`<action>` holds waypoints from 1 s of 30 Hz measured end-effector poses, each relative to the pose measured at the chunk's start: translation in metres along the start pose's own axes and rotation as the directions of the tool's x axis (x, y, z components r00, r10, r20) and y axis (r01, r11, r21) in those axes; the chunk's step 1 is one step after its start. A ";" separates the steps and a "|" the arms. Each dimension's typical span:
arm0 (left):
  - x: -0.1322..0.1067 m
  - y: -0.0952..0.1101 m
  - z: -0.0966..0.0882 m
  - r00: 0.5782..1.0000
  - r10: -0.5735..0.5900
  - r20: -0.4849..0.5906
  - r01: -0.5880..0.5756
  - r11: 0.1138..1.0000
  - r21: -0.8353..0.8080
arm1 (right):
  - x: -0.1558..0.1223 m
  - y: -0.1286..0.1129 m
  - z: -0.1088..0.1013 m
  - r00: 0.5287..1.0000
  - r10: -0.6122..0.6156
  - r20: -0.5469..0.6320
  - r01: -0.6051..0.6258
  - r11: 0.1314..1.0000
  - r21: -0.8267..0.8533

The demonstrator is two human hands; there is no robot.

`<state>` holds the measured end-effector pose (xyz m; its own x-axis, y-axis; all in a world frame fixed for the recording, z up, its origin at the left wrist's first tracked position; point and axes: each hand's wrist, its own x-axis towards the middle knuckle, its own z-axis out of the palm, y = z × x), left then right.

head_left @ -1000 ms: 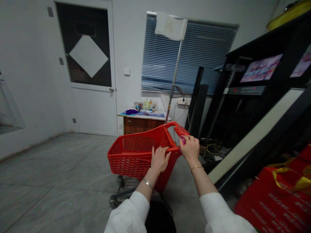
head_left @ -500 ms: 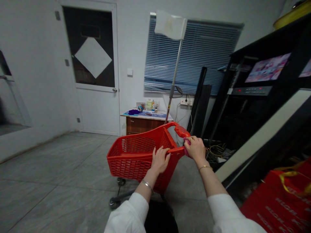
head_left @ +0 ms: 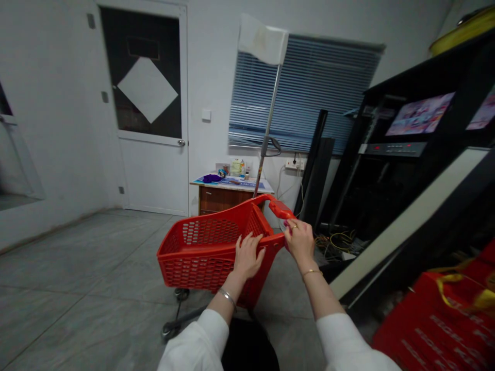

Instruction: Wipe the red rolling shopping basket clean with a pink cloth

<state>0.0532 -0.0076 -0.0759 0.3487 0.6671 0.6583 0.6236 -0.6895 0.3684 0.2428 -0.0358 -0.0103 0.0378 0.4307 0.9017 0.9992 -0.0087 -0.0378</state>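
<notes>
A small red plastic shopping cart (head_left: 201, 247) with a mesh basket stands on the grey tiled floor in front of me. A metal pole (head_left: 266, 134) with a white flag (head_left: 263, 44) rises from its far side. My left hand (head_left: 246, 256) rests on the basket's near rim, fingers curled over it. My right hand (head_left: 299, 240) is closed around the red handle bar, with a bit of pink cloth showing under the fingers. I wear white sleeves, a bracelet on each wrist and a ring.
A low wooden cabinet (head_left: 226, 195) with small items stands under a window with blue blinds (head_left: 309, 93). A white door (head_left: 150, 113) is at the back left. Black shelving with screens (head_left: 410, 144) fills the right; red boxes (head_left: 436, 319) lie at the lower right, cables (head_left: 336, 241) on the floor.
The cart has shifted slightly left and nearer with both hands on it. My right hand moved a little down the handle; the view swung slightly.
</notes>
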 end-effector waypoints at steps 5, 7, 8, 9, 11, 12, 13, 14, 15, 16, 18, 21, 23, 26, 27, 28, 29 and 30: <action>-0.002 -0.006 -0.003 1.000 -0.002 0.003 0.002 1.000 0.000 | -0.010 -0.033 0.010 0.962 -0.257 0.090 0.253 0.966 0.054; -0.003 -0.009 -0.004 1.000 -0.001 0.010 0.001 1.000 0.001 | -0.001 -0.018 0.008 0.965 -0.235 0.118 0.228 0.971 0.067; -0.004 -0.010 -0.004 1.000 -0.001 0.011 0.001 1.000 -0.001 | 0.004 -0.008 0.007 0.977 -0.183 0.113 0.176 0.982 0.066; -0.004 -0.011 -0.004 1.000 -0.003 0.011 0.003 1.000 -0.004 | 0.009 0.002 0.007 0.989 -0.115 0.094 0.109 0.992 0.062; -0.005 -0.011 -0.005 1.000 -0.012 0.008 0.012 1.000 -0.012 | 0.013 0.010 0.008 0.999 -0.004 0.042 0.002 0.999 0.051; -0.005 -0.011 -0.005 1.000 -0.018 0.006 0.018 1.000 -0.015 | 0.011 0.007 0.010 1.000 0.003 0.025 -0.004 0.999 0.048; -0.005 -0.011 -0.005 1.000 -0.022 0.001 0.022 1.000 -0.017 | 0.008 -0.001 0.012 1.000 -0.024 0.020 0.023 0.999 0.046; -0.005 -0.011 -0.006 1.000 -0.023 -0.003 0.023 1.000 -0.018 | 0.003 -0.011 0.014 0.997 -0.074 0.026 0.072 0.996 0.045; -0.006 -0.011 -0.007 1.000 -0.021 -0.004 0.021 1.000 -0.019 | -0.002 -0.023 0.015 0.990 -0.133 0.042 0.131 0.990 0.046; -0.006 -0.012 -0.008 1.000 -0.018 -0.004 0.018 1.000 -0.021 | -0.006 -0.033 0.016 0.979 -0.193 0.063 0.190 0.980 0.056; -0.007 -0.012 -0.010 1.000 -0.014 0.003 0.014 1.000 -0.025 | -0.007 -0.041 0.015 0.952 -0.284 0.114 0.275 0.958 0.085; -0.008 -0.012 -0.012 1.000 -0.018 0.021 0.019 0.999 -0.036 | 0.005 -0.021 0.013 0.966 -0.219 0.135 0.208 0.974 0.094; -0.008 -0.010 -0.012 0.999 -0.021 0.026 0.022 0.999 -0.047 | 0.015 -0.001 0.011 0.990 -0.086 0.112 0.078 0.994 0.072; -0.008 -0.005 -0.011 0.999 -0.029 0.023 0.030 0.998 -0.059 | 0.015 0.004 0.010 0.996 -0.025 0.086 0.021 0.999 0.046; -0.008 -0.004 -0.011 0.999 -0.032 0.023 0.033 0.997 -0.064 | 0.010 -0.002 0.010 0.995 -0.057 0.087 0.054 0.998 0.045; -0.008 -0.003 -0.011 0.999 -0.032 0.026 0.034 0.997 -0.069 | 0.005 -0.010 0.009 0.991 -0.102 0.089 0.099 0.994 0.048; -0.008 -0.002 -0.011 0.999 -0.030 0.031 0.032 0.997 -0.075 | -0.001 -0.019 0.008 0.984 -0.153 0.096 0.148 0.987 0.056; -0.008 -0.001 -0.011 0.999 -0.026 0.037 0.029 0.996 -0.079 | -0.006 -0.027 0.007 0.973 -0.203 0.108 0.197 0.978 0.067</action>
<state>0.0419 -0.0149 -0.0742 0.3583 0.6948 0.6236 0.5762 -0.6902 0.4378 0.2156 -0.0316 -0.0175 -0.1671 0.5184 0.8387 0.9843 0.1365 0.1117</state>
